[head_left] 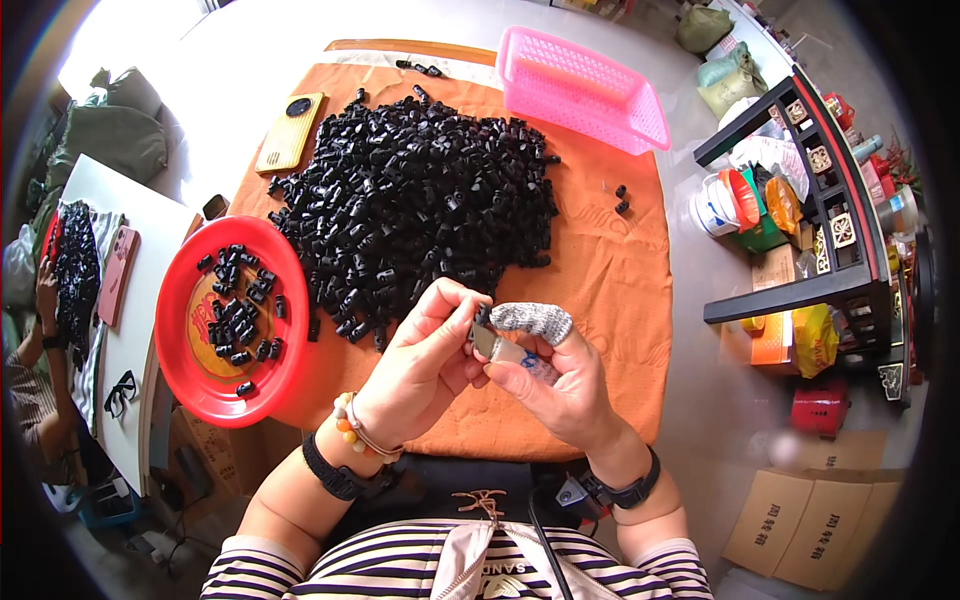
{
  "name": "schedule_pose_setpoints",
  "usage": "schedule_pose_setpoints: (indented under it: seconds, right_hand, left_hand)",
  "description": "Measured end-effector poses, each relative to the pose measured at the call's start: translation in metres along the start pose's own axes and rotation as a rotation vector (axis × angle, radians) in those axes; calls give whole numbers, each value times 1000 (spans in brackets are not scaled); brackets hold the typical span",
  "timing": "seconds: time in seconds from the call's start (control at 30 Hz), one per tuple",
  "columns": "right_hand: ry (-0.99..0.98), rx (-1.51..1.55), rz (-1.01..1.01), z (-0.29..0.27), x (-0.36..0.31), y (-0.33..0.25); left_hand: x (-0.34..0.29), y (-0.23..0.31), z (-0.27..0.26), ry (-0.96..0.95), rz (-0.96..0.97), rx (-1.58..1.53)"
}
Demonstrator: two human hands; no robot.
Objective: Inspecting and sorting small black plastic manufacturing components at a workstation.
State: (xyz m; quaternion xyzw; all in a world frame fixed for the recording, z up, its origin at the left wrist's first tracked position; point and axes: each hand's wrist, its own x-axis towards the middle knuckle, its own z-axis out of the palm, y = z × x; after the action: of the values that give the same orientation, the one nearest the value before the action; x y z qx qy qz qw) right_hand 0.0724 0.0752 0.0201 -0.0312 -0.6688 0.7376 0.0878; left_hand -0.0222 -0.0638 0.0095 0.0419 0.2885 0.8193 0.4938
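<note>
My left hand (428,345) pinches a small black plastic part (482,316) between thumb and fingers, just over the near edge of a big heap. My right hand (572,390) is closed on a short flat metal blade (486,341), its edge against or very close to that part. A grey knitted cover (535,320) wraps one right finger; the white and blue wrapping by the blade is partly hidden. Beyond both hands spreads the heap of black plastic parts (410,210). To the left, a red round tray (178,375) bears several similar parts.
An orange cloth (610,290) covers the table. A pink perforated basket (580,85) sits at its far right corner, a yellow phone (290,133) at far left. Loose black parts (622,200) lie on the right. Another person's hand (47,290) works at a white table (150,260).
</note>
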Motion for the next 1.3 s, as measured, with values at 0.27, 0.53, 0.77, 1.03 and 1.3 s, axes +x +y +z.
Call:
schedule_pose_setpoints:
  seconds: [0.27,0.53,0.77,1.03,1.3]
  right_hand:
    - [34,75,9,-9,-3,7]
    - [42,85,60,-14,-4,9]
    - [16,149,79,-13,-3,5]
    - [29,47,61,-6,4,4]
    - [27,-43,58,2,10,5]
  left_hand:
    - [9,-8,5,34,-3,55]
    - [10,-10,3,30,19,84]
    - [8,-8,-1,3,7,74]
    - [9,-2,-6,15,62,113]
    - [6,2,-11,90,175,216]
